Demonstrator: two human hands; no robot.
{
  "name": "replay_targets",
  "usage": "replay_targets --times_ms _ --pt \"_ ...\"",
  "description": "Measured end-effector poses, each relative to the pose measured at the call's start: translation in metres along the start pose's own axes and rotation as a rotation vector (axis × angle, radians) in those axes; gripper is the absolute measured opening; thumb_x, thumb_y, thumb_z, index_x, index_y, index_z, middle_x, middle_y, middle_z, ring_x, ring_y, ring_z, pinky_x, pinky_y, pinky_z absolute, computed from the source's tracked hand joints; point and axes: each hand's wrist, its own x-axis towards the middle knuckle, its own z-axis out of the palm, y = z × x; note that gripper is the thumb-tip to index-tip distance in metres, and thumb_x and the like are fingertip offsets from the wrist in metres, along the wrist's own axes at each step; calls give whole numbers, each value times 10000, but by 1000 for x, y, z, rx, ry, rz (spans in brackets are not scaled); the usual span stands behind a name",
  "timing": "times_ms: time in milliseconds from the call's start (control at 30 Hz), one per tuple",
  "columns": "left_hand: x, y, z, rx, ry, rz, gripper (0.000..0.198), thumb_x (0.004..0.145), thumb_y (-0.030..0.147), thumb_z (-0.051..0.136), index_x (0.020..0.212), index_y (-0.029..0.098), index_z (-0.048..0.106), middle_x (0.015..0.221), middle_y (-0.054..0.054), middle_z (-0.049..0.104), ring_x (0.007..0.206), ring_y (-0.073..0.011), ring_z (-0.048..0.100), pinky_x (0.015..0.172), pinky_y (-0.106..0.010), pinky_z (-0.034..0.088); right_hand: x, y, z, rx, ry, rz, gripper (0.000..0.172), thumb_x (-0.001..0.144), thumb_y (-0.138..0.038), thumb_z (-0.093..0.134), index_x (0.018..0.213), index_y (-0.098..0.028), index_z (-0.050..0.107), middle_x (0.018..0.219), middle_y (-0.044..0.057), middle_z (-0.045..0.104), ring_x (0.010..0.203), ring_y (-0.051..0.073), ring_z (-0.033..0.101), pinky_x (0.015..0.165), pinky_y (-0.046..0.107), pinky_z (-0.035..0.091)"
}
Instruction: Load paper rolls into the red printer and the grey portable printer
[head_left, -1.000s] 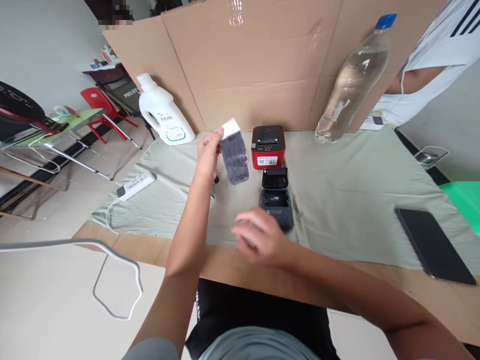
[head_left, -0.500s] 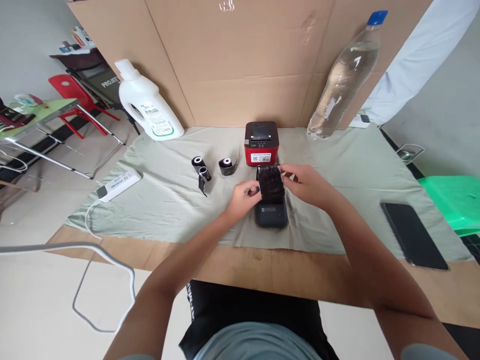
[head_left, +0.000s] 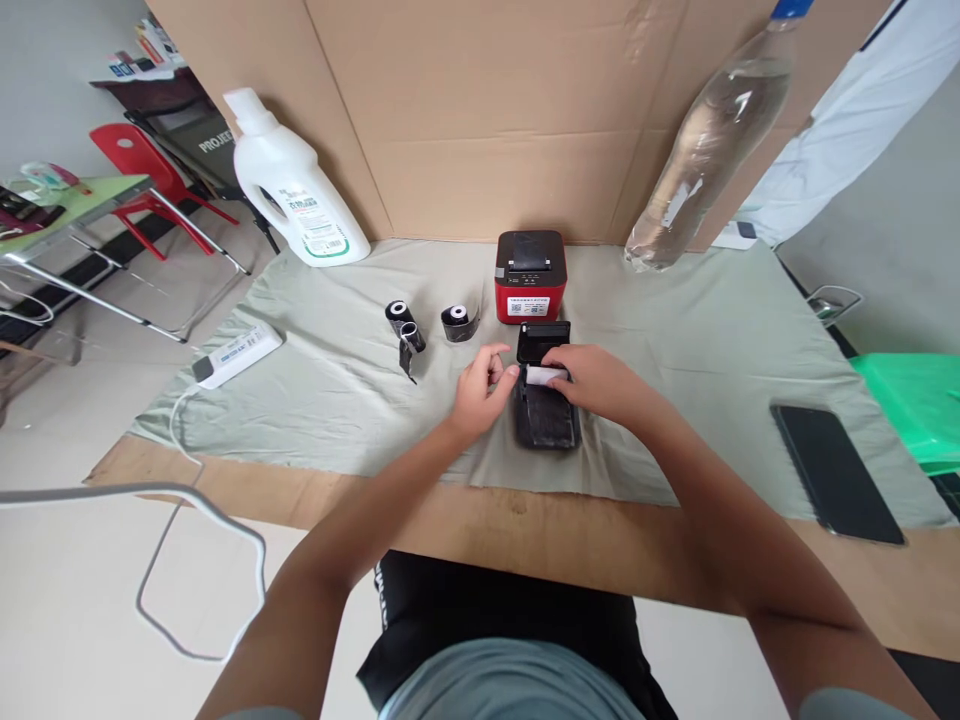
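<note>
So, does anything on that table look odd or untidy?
A little: left of the red printer, the leftmost black ribbon roll is partly unwound, its loose end trailing on the cloth instead of wrapped tight. The cloth itself is rumpled. I see no spill or breakage.

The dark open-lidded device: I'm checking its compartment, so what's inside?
A white strip, held by the right hand, lies across the opening of the device; a dark sheet covers its front. Whatever lies beneath them cannot be seen.

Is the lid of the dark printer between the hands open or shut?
Open: the lid is tilted back, away from the person, behind the white piece.
</note>
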Motion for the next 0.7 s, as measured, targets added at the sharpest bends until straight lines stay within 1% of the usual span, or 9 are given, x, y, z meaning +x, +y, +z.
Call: replay_targets --times_ms 67,133,267,367,400,467,600,633,700 --pt "-1 -1 -6 9 3 39 278 1007 481 514 1171 270 588 676 52 415 622 -143 449 642 -300 389 1 -2 7 -67 -9 -3 150 950 -172 593 1058 -172 698 1059 102 720 973 253 654 745 311 419" --pt "-2 -2 -9 18 -52 103 306 1014 511 482 1154 267 604 672 44 432 623 -149 465 650 -305 403 0 -6 14 -128 21 -12 154 950 -152 585 1068 -173 682 1046 114 685 988 266 634 724 314 415" --pt "-2 3 -13 67 -321 395 457 975 634 478 1111 239 662 703 -9 563 657 -183 554 691 -343 445 -2 -12 23 -221 157 81 136 928 -131 588 1028 -177 670 1178 163 572 1008 291 596 666 319 410" --pt "1 10 -12 163 -461 612 531 882 719 593 1050 226 697 772 -58 658 689 -203 613 669 -352 439 -2 -14 24 -222 174 172 63 924 -193 620 971 -185 660 1185 159 544 1008 302 594 648 319 412" --pt "1 13 -11 195 -476 656 520 859 714 637 1032 228 704 777 -59 669 688 -200 622 651 -347 430 -1 -14 24 -210 176 200 77 914 -213 639 986 -187 649 1180 153 547 997 299 599 647 319 414" --pt "1 17 -8 269 -483 706 422 870 641 679 998 241 713 757 -45 672 667 -183 623 617 -336 407 0 -12 23 -167 197 271 202 884 -268 689 1047 -179 611 1179 149 555 955 288 613 642 319 420" --pt "-1 21 -5 445 -496 774 221 960 445 612 912 261 724 718 -29 665 633 -154 596 571 -327 356 6 0 25 39 210 401 452 784 -400 779 1075 -162 530 1146 146 583 828 248 620 621 322 436" --pt "-2 22 -4 471 -490 797 211 967 415 601 893 261 724 710 -27 661 627 -151 587 566 -326 347 9 5 27 100 222 409 476 746 -414 802 1042 -169 520 1110 135 595 817 243 615 621 321 440" --pt "-3 22 -3 484 -451 829 191 976 359 593 872 258 717 697 -22 650 616 -144 567 557 -325 330 13 16 32 230 268 341 488 683 -412 834 965 -190 504 995 94 614 806 236 603 625 317 440"
